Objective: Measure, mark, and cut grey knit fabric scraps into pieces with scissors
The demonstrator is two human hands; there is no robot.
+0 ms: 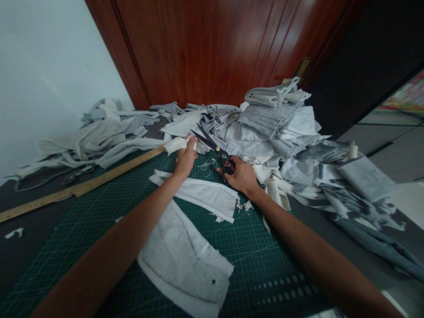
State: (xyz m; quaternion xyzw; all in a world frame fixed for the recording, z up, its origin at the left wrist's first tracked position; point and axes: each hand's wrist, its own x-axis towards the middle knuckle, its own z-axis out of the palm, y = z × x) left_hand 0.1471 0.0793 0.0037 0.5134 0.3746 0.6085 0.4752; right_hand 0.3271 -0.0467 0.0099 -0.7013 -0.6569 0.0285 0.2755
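My right hand [243, 176] is closed around the handles of black scissors [217, 149], whose blades are spread and point up and to the left. Their tips come close to my left hand [186, 158], which pinches a small white fabric piece [175, 144]. Whether the blades touch that piece, I cannot tell. Below my hands, a pale grey fabric strip [208, 197] with a frayed right end lies on the green cutting mat [261, 251]. Nearer to me is a larger grey fabric piece [188, 258] with a small dark hole; my left forearm covers part of it.
A long wooden ruler [115, 176] crosses the left side of the mat. Grey and white fabric is heaped at the left [89, 137], with a taller stack [271, 115] at the right. Loose threads [208, 164] lie between my hands. Behind stands a reddish wooden door [198, 53].
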